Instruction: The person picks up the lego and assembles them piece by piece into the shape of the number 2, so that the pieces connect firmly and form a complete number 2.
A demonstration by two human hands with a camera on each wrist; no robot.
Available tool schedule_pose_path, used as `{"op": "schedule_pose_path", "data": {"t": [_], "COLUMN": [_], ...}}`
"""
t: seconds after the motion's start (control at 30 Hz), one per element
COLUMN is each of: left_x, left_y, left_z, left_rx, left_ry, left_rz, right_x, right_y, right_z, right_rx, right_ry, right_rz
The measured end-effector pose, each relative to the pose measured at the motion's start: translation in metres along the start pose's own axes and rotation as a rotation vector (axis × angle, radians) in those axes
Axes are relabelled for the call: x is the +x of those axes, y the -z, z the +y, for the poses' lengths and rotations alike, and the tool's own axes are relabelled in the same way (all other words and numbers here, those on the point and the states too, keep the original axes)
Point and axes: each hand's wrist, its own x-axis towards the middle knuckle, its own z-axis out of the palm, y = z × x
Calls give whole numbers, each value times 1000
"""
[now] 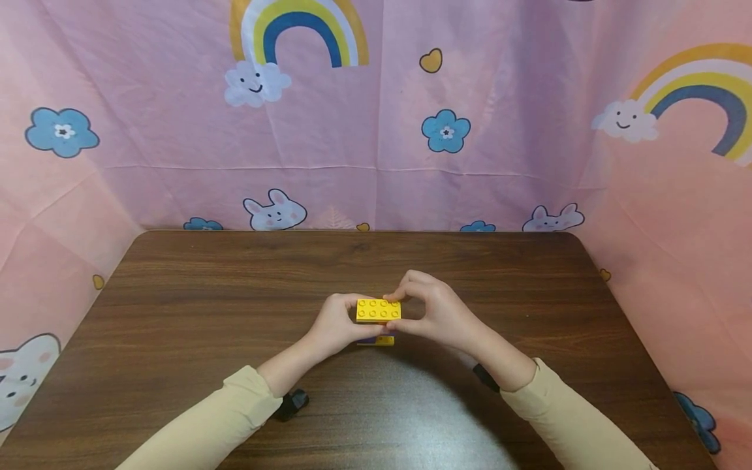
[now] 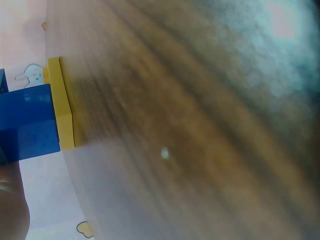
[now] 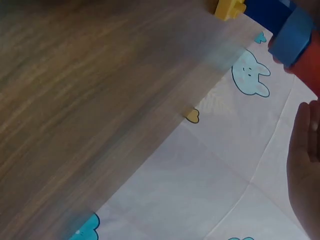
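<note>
A stack of toy building bricks stands upright near the table's middle, between both hands. Its top is a yellow studded brick (image 1: 376, 311). Lower down, the right wrist view shows a red brick (image 3: 307, 62), a blue brick (image 3: 292, 37) and a yellow bottom piece (image 3: 230, 7). My left hand (image 1: 337, 321) grips the stack from the left, thumb in front and fingers behind. From the right, my right hand (image 1: 437, 313) pinches the top yellow brick's right end between thumb and fingers. In the left wrist view the blue brick (image 2: 27, 122) sits above the yellow piece. Hands hide much of the stack's middle.
The dark wooden table (image 1: 235, 274) has a far edge against a pink printed curtain (image 1: 329, 143), which also hangs at both sides. A small black device (image 1: 292, 405) is by the left wrist, and another black device (image 1: 485, 377) is under the right forearm.
</note>
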Motion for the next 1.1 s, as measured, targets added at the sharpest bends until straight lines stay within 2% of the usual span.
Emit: {"op": "schedule_pose_path", "data": {"t": [0.17, 0.47, 0.8, 1.1], "left_x": [0, -1, -1, -1], "left_y": [-1, -1, -1, -1], "left_z": [1, 1, 0, 0], "left_rx": [-4, -36, -18, -7], "left_ry": [10, 19, 6, 13], "left_rz": [-4, -9, -5, -5], "right_x": [-2, -5, -7, -6], "right_y": [1, -1, -4, -3], "right_z": [4, 6, 5, 4], "right_rx": [51, 131, 130, 119], "right_ry": [7, -49, -42, -17], "right_rz": [-9, 12, 60, 52]}}
